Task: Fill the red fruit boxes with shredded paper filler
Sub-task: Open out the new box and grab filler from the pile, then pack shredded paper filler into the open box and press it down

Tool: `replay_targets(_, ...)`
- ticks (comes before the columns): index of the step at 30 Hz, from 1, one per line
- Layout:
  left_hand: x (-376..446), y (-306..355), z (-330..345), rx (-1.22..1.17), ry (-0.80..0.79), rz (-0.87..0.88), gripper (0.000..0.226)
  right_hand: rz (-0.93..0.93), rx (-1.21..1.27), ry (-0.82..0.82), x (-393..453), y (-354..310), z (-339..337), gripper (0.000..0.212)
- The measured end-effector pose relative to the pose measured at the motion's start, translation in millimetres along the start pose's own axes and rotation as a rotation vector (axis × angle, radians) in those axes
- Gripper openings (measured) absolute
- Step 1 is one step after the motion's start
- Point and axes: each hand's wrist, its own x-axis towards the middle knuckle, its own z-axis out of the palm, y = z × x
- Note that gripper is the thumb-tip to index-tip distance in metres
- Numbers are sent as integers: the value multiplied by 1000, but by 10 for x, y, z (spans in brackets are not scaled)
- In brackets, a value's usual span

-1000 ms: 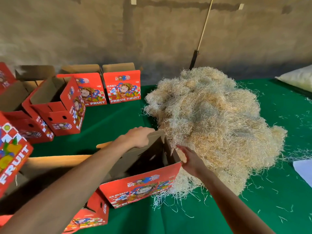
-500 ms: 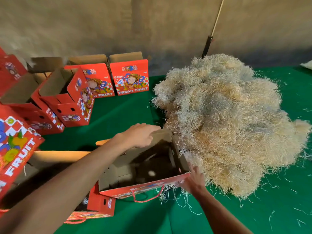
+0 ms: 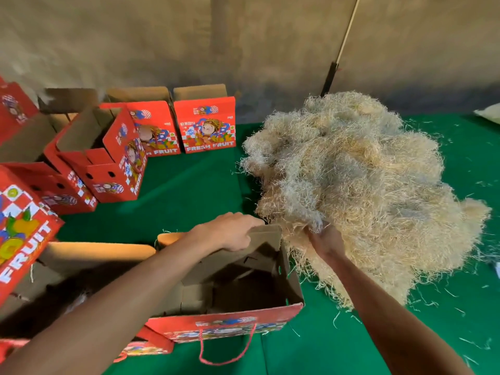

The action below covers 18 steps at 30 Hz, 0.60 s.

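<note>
Shredded paper (image 3: 359, 190): loose, springy heap on the green worktop (image 3: 189, 190), touching the right wall of the open red box (image 3: 230, 293). Judged very light, soft, tangled; strands cling together and shed easily. Best taken as a deep clump from the near left edge of the heap, not from the surface.

Right hand (image 3: 326, 240): grip clenched around a tuft at that edge, just beside the box corner.
Left hand (image 3: 232, 231): grip grasping the far flap of the box, fingers curled over its edge, holding the mouth wide.

Box: thin cardboard, judged light and easily shifted or creased; inside looks bare. Cord handle (image 3: 227, 347) hanging off the near face.

Room: short lift over the right wall only. Stacked boxes (image 3: 108, 163) crowding the left. Open worktop behind and right of the heap, littered with stray strands.
</note>
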Motion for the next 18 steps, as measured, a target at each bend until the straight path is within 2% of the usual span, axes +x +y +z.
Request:
replay_targets(3, 36, 33, 14, -8, -5, -37, 37, -21, 200, -41, 12, -355, -148, 67)
replay_targets(7, 57, 30, 65, -12, -15, -72, 35, -80, 360, -54, 18, -800, -424, 60)
replay_targets(10, 94, -93, 54, -126, -63, -91, 12, -91, 515, -22, 28, -1110, -707, 55)
replay_targets(11, 100, -140, 36, -166, -77, -92, 16, -108, 565, -30, 29, -1214, -816, 58)
replay_targets(12, 105, -182, 16, -219, -79, -89, 31, -124, 642, -50, 5, -1336, -941, 60)
replay_targets(14, 97, -210, -37, -410, -2, -90, 53, -183, 773, -114, -85, -1596, -1165, 64)
replay_targets(15, 89, -203, -81, -547, 76, -88, 57, -212, 870, -188, -136, -1731, -1259, 62)
replay_targets(17, 67, -166, -227, -901, 248, -78, 52, -287, 986, -274, -240, -1940, -1400, 31)
replay_targets(18, 43, -138, -318, -1127, 322, -75, 47, -315, 1036, -243, -190, -1947, -1409, 33)
